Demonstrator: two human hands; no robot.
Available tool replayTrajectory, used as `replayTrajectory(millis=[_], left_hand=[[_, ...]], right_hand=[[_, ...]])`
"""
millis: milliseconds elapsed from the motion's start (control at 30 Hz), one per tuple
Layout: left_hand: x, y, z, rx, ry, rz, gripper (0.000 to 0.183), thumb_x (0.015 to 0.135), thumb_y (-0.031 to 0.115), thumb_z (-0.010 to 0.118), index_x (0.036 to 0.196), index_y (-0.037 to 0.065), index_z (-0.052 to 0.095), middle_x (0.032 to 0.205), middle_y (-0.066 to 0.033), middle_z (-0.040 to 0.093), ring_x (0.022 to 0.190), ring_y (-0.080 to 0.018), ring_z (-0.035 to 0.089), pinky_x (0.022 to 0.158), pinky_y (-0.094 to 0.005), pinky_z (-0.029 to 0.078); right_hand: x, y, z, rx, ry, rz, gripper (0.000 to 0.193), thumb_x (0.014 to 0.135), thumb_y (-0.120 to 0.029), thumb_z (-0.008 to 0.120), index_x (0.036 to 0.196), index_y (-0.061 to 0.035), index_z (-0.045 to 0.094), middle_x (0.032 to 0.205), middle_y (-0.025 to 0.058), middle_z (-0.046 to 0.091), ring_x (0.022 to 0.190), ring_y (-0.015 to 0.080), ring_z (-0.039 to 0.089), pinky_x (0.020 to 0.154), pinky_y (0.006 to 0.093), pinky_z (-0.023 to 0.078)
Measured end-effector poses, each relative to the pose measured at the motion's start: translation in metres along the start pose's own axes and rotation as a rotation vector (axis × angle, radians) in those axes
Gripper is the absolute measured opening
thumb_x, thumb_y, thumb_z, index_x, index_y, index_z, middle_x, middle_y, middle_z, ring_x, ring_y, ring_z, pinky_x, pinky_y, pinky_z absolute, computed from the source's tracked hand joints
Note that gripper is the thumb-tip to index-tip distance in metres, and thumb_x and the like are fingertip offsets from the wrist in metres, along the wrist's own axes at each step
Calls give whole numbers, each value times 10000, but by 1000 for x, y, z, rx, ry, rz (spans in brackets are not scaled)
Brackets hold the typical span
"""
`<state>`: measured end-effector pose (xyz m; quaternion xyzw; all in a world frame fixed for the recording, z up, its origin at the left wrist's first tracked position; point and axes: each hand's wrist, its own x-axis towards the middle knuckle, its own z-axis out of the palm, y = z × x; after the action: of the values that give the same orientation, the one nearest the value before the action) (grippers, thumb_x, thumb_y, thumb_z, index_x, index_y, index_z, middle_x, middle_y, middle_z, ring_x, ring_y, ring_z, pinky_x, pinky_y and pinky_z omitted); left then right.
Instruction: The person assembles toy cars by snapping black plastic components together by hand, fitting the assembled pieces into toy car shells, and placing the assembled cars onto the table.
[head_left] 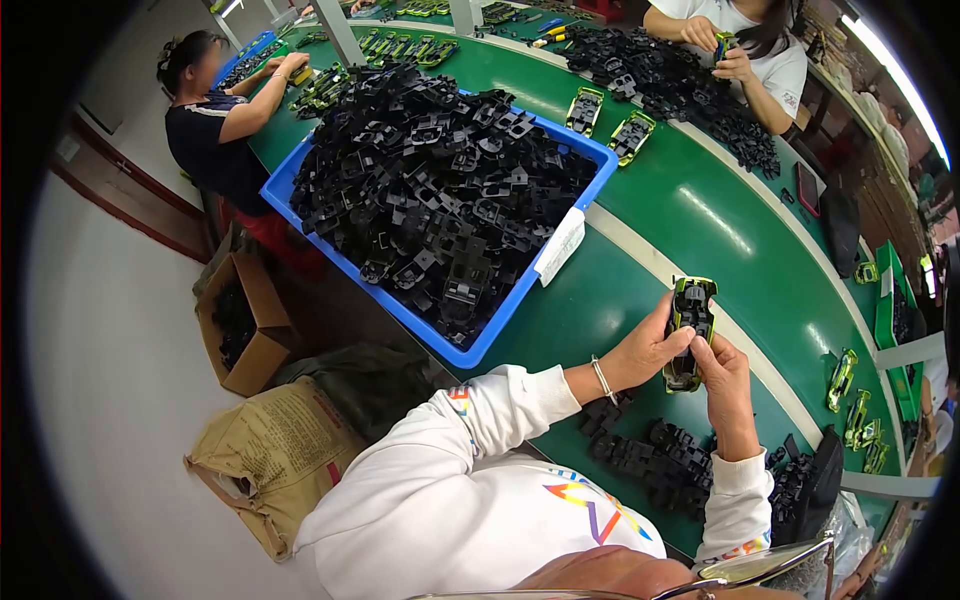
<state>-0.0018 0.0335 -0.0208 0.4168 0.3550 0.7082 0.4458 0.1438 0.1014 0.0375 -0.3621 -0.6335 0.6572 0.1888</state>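
Note:
Between both hands I hold a toy car body [692, 297], upright over the green table [590, 310]. Its shell is yellow-green, with a black plastic insert inside the hollow side facing me. My left hand [645, 350] grips its left side, and the thumb presses on the black insert. My right hand [729, 378] closes round the lower right side, its thumb also on the insert. Some fingers are hidden behind the body. Close to my torso lies a heap of black plastic parts [655, 460]. To the left stands a blue tray [466, 356] heaped with similar black parts [420, 190].
Two yellow-green car bodies [630, 138] lie beyond the tray; several more [842, 380] lie at right. Co-workers sit at far left [230, 125] and far right [760, 60]. A cardboard box [262, 320] and tan sack [270, 450] stand on the floor. Pale strips [635, 240] cross the table.

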Motion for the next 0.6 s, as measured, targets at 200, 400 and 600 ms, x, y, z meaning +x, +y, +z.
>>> replayTrajectory(millis=[200,400,600], left_hand=[[2,5,1,-9,-51,-147,433,984,253,577,1301,13,406,1072,-41,554,962,-92,527,850,-258,473],[5,10,12,78,-7,-192,513,969,228,580,1359,-24,363,1014,-106,614,894,-137,577,816,-311,497],[5,15,25,261,6,-94,611,963,200,569,1449,-24,274,1114,-143,605,986,-176,594,874,-320,487]], right_hand=[[-8,1,-8,58,59,41,302,947,-263,649,1075,11,657,894,-10,659,771,50,557,707,217,434],[-16,1,-11,68,5,-27,282,968,-211,605,1129,20,622,949,12,663,791,62,600,715,229,482],[-15,2,-22,97,37,-30,300,943,-172,640,1151,44,623,966,43,671,829,83,602,752,243,475]])
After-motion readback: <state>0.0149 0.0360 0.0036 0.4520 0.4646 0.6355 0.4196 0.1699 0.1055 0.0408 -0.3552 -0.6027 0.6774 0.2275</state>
